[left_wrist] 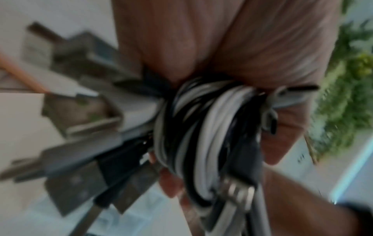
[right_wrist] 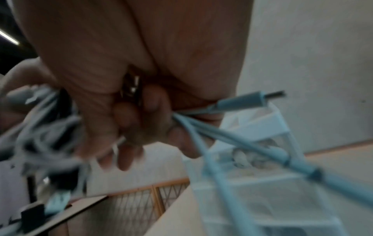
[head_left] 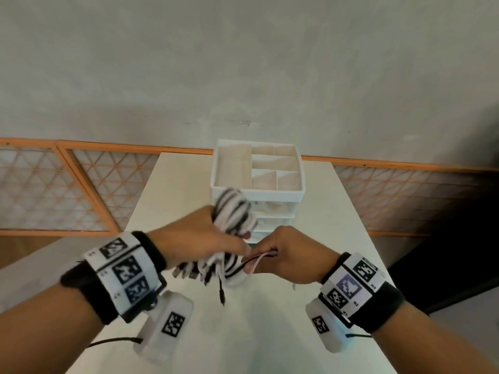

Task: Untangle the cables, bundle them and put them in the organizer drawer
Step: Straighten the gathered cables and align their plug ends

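White-black cable bundle point(head_left: 234, 211) gripped in left hand point(head_left: 194, 238) curled fingers; right hand point(head_left: 289, 255) fingers pinch loose strands point(head_left: 259, 259)

**Room to move around the organizer**

Our hands hang above the white table point(head_left: 270, 333), whose near half lies bare beneath them. The white drawer organizer point(head_left: 258, 190) stands just behind the cable bundle point(head_left: 235, 211) and blocks any straight reach forward. Bare tabletop runs past it on both sides. Loose plug ends point(head_left: 189, 273) dangle under our left hand point(head_left: 194, 238).
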A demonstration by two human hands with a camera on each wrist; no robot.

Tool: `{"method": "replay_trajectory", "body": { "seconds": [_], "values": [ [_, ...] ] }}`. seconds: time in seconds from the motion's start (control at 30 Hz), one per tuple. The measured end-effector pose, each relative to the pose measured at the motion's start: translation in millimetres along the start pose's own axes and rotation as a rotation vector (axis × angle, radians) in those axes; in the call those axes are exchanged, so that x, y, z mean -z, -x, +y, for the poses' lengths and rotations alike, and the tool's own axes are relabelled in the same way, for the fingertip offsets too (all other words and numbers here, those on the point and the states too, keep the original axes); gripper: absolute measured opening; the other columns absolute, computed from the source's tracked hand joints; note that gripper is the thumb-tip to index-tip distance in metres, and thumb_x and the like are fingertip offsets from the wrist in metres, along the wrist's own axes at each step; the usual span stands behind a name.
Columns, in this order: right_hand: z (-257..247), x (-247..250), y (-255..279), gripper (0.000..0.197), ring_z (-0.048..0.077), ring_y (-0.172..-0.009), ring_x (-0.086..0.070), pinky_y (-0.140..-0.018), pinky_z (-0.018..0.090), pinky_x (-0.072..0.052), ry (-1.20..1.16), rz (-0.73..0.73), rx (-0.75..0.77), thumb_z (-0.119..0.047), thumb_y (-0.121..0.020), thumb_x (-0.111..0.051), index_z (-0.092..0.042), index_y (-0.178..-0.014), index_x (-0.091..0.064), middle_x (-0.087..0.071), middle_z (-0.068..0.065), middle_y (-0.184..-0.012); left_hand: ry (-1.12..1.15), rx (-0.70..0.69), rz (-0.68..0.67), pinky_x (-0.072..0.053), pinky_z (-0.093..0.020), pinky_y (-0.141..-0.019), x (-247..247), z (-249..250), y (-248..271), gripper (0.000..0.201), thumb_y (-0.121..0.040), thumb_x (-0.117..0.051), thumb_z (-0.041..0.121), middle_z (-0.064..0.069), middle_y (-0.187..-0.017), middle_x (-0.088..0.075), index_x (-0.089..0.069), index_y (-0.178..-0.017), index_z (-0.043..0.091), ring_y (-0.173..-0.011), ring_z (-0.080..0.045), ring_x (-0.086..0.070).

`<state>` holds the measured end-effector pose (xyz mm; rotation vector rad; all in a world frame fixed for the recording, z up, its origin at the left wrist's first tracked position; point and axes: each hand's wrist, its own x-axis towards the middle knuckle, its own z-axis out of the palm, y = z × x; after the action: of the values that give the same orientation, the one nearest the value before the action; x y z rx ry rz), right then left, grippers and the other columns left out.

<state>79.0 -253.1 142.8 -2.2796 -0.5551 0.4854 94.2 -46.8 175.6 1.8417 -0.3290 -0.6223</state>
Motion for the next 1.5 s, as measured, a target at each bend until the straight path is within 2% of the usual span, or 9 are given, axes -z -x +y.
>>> {"method": "replay_trajectory", "body": {
  "seconds": [0.1,0.17,0.27,0.43,0.53,0.7,0.87,1.17,1.5],
  "values": [
    [-15,6,-11,0.017,0.007,-0.061,-0.055,-0.057,0.026,-0.04,0.254,0.095,-0.061,-0.009,-0.083,-0.066,-0.018,-0.069,-0.06,-0.063,-0.001,-0.07,-0.11,-0.011,-0.021,-0.051,-0.024,-0.067,-26,-1,-4,0.014,-0.073,-0.077,0.009,0.007,-0.07,-0.066,-0.067,-0.076,0.019,-0.068,-0.007,-0.061],
    [-13,7,-15,0.013,0.01,-0.075,-0.061,-0.062,0.025,-0.047,0.146,0.201,-0.137,-0.014,-0.081,-0.064,-0.021,-0.092,-0.061,-0.066,-0.003,-0.084,-0.046,-0.011,0.02,-0.043,-0.021,-0.057,-35,-3,-9,0.016,-0.074,-0.072,0.0,0.007,-0.062,-0.057,-0.062,-0.074,0.013,-0.057,-0.006,-0.053],
    [-10,9,-12,0.043,0.011,-0.087,-0.067,-0.076,0.034,-0.058,0.002,0.185,-0.213,-0.014,-0.079,-0.07,-0.022,-0.117,-0.052,-0.068,-0.003,-0.097,-0.009,-0.004,0.015,-0.046,-0.029,-0.062,-37,-3,-12,0.016,-0.072,-0.07,-0.002,-0.002,-0.068,-0.056,-0.061,-0.077,0.01,-0.062,-0.012,-0.054],
    [-17,25,-2,0.046,0.011,-0.063,-0.062,-0.061,0.022,-0.049,-0.432,0.159,-0.211,-0.001,-0.085,-0.07,-0.017,-0.124,-0.053,-0.069,0.004,-0.08,0.026,-0.006,0.17,-0.057,-0.042,-0.079,-33,-6,-19,0.026,-0.06,-0.07,0.008,-0.012,-0.083,-0.075,-0.073,-0.086,0.009,-0.08,-0.025,-0.071],
    [-16,35,5,0.014,0.014,-0.062,-0.06,-0.063,0.025,-0.046,-0.398,0.248,-0.193,-0.015,-0.099,-0.058,-0.014,-0.113,-0.062,-0.072,0.003,-0.079,0.131,0.029,0.328,-0.055,-0.038,-0.067,-23,-10,-21,0.015,-0.066,-0.072,0.002,-0.023,-0.086,-0.073,-0.073,-0.081,0.002,-0.074,-0.029,-0.068],
    [-15,34,11,0.028,0.014,-0.058,-0.056,-0.056,0.021,-0.045,-0.425,0.281,-0.166,-0.018,-0.106,-0.048,-0.001,-0.103,-0.071,-0.065,0.003,-0.076,0.232,0.028,0.434,-0.058,-0.047,-0.078,-17,-12,-23,0.008,-0.078,-0.069,-0.002,-0.026,-0.086,-0.073,-0.07,-0.085,-0.006,-0.083,-0.044,-0.07],
    [-29,23,2,0.027,0.023,-0.073,-0.062,-0.075,0.032,-0.049,-0.603,0.363,-0.134,-0.014,-0.102,-0.055,0.003,-0.092,-0.073,-0.071,0.006,-0.079,0.219,-0.013,0.452,-0.046,-0.036,-0.06,-24,-11,-26,0.022,-0.074,-0.069,0.0,-0.015,-0.073,-0.054,-0.057,-0.09,-0.009,-0.063,-0.024,-0.053],
    [-35,-2,-9,0.024,0.01,-0.061,-0.063,-0.065,0.028,-0.056,-0.541,0.434,-0.059,-0.012,-0.098,-0.061,-0.03,-0.099,-0.077,-0.073,0.002,-0.071,0.407,-0.088,0.441,-0.056,-0.036,-0.066,-24,-3,-20,0.014,-0.081,-0.062,-0.008,-0.014,-0.077,-0.071,-0.071,-0.086,0.001,-0.072,-0.026,-0.07],
    [-31,-22,-13,0.013,0.012,-0.068,-0.046,-0.057,0.018,-0.031,0.12,0.627,0.098,-0.01,-0.096,-0.052,-0.015,-0.089,-0.062,-0.048,0.001,-0.083,0.577,-0.047,0.376,-0.06,-0.04,-0.072,-25,9,-17,0.025,-0.085,-0.074,0.015,-0.022,-0.093,-0.073,-0.07,-0.102,-0.003,-0.084,-0.034,-0.072]
  ]
}}
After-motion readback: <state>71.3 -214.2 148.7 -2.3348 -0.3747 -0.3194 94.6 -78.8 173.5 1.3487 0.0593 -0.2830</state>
